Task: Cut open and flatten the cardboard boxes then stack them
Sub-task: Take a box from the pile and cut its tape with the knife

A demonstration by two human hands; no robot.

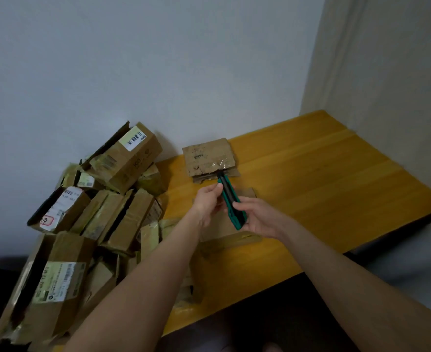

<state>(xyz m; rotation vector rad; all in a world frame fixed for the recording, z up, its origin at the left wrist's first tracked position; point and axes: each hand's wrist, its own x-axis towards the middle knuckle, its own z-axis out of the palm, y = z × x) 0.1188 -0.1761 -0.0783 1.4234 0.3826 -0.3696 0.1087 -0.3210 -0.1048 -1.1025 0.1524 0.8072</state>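
Knife in hand, between boxes.
My left hand (pixel 208 200) and right hand (pixel 258 218) both grasp the green-and-black plastic utility knife (pixel 230 201). Uncut brown cardboard boxes (pixel 102 199) are heaped at nine o'clock, with the flattened cardboard stack (pixel 208 157) at twelve. Next, I judge, comes setting the blade and fetching a box.

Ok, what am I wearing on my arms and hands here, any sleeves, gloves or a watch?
The left forearm and right forearm are bare, with no sleeve in view. The left hand and right hand have no gloves, and no watch or bracelet shows at either wrist. Rings, if any, are too small to tell.
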